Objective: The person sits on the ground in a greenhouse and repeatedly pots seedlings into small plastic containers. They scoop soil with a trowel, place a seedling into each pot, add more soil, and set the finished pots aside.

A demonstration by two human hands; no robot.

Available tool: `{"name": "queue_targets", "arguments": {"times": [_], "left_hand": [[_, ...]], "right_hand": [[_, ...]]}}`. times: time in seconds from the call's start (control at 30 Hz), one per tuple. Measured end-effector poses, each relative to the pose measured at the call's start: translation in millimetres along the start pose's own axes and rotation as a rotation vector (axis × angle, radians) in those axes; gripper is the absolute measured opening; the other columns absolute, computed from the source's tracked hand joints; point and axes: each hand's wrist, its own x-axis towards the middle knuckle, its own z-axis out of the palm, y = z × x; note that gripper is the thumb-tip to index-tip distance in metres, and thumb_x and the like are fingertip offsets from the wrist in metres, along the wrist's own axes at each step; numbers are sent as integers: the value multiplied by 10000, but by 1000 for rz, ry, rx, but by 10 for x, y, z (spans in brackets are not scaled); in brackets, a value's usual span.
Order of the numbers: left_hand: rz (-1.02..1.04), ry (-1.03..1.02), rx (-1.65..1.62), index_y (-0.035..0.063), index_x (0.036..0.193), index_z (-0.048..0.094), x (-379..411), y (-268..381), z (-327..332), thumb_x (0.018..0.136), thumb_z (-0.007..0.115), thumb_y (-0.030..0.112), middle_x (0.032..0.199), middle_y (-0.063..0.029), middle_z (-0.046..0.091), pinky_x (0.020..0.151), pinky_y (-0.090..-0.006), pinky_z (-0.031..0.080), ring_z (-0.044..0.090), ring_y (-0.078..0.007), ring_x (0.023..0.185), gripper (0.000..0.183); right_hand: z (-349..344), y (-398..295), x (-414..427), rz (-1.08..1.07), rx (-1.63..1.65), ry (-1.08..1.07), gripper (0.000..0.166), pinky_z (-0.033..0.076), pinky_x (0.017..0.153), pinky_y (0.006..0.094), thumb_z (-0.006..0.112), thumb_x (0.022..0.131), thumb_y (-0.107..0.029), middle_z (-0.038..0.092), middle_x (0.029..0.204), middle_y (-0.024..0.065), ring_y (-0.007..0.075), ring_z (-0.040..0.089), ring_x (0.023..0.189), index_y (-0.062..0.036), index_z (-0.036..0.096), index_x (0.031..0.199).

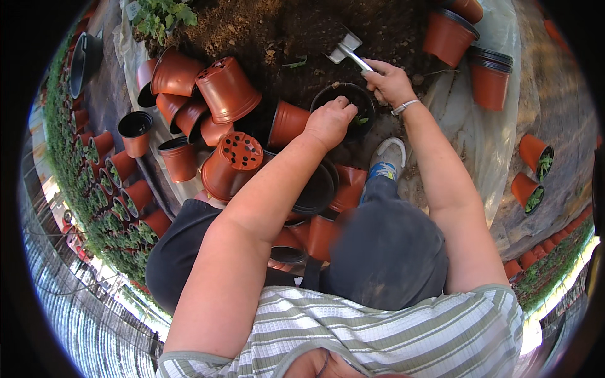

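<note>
My right hand [390, 84] grips the handle of a small metal hand tool [350, 47], its flat blade over the dark soil [293, 38]. Just below it, my left hand [333, 118] reaches over the rim of a black-lined plastic plant pot [369, 101]. Its fingers point down into the pot, beside a small green seedling [360, 121]; whether they pinch part of the plant cannot be told. A terracotta-coloured pot [288, 124] lies tipped on its side against my left hand's side of this pot.
Loose terracotta-coloured pots [229, 90] are heaped at the left and between my legs. Stacked pots [491, 80] stand at the upper right on plastic sheeting [501, 141]. A leafy plant [163, 19] is at the upper left. Two small potted plants [534, 151] lie at the right. My shoe [390, 156] is near the pot.
</note>
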Motion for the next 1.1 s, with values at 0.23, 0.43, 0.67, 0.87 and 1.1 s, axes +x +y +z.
{"name": "queue_targets", "arguments": {"times": [0.23, 0.43, 0.67, 0.87, 1.1], "left_hand": [[2, -28, 14, 116, 973, 610, -12, 25, -23, 818, 517, 72, 1047, -112, 598, 771, -421, 517, 604, -320, 968, 185], [-88, -332, 79, 103, 949, 607, 44, 123, -179, 815, 529, 102, 1059, -120, 607, 764, -410, 534, 611, -305, 962, 156], [42, -39, 52, 123, 948, 595, -47, 21, 7, 821, 523, 91, 1100, -101, 577, 759, -411, 523, 592, -303, 992, 149], [56, 24, 13, 126, 923, 601, -27, 14, 32, 807, 540, 82, 1036, -87, 578, 743, -411, 526, 605, -302, 954, 138], [-90, 29, -107, 125, 931, 641, 98, -51, -13, 765, 607, 57, 965, -87, 619, 782, -412, 511, 606, -307, 950, 182]], "right_hand": [[-405, -268, -1211, -421, -581, 166, 408, 510, 669, 276, 684, 830, -162, 697, 889, 63, 134, 636, 727, -65, 617, 1220], [-312, -213, -1535, -397, -785, 341, 399, 500, 796, 281, 700, 829, -207, 692, 1079, 92, 161, 673, 928, -97, 632, 1207], [-418, 147, -214, 49, -217, 246, 397, 386, 433, 250, 667, 841, -168, 597, 670, 39, 88, 483, 470, -45, 624, 1216], [13, 263, 359, -25, -13, 194, 419, 357, 402, 241, 681, 838, -157, 591, 658, 42, 85, 468, 452, -35, 609, 1231], [-338, -67, -691, -82, 0, 125, 416, 335, 390, 216, 664, 850, -101, 594, 685, 32, 64, 446, 439, -14, 586, 1249]]}}
